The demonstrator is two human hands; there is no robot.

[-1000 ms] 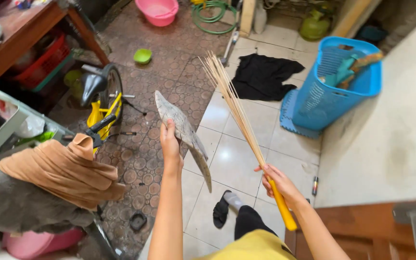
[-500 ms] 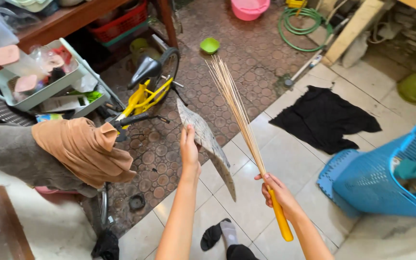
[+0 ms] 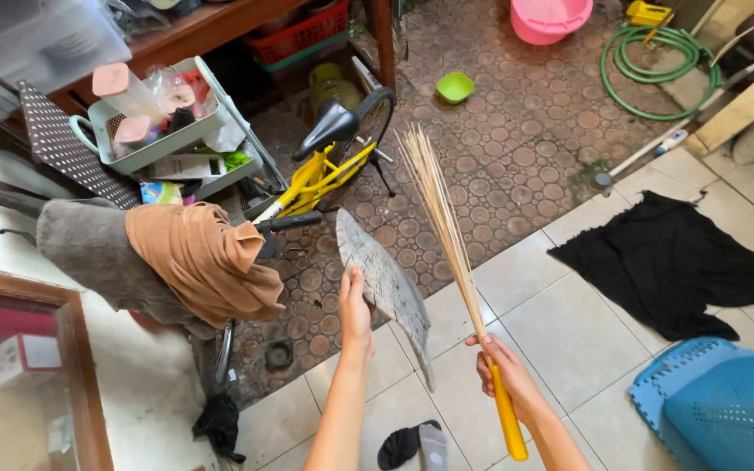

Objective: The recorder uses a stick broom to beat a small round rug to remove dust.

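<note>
Blue basket [image 3: 726, 410] cut off; hands grip broom [image 3: 447, 235], dustpan [image 3: 386, 283].

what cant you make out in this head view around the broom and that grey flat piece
- Grey flat piece: left hand covers part of its edge; what it is stays unclear.
- Stick broom: right hand hides the handle's middle.
- Blue basket: cut off by the frame's corner.
- Yellow bicycle: partly hidden behind the brown cloth.
</note>
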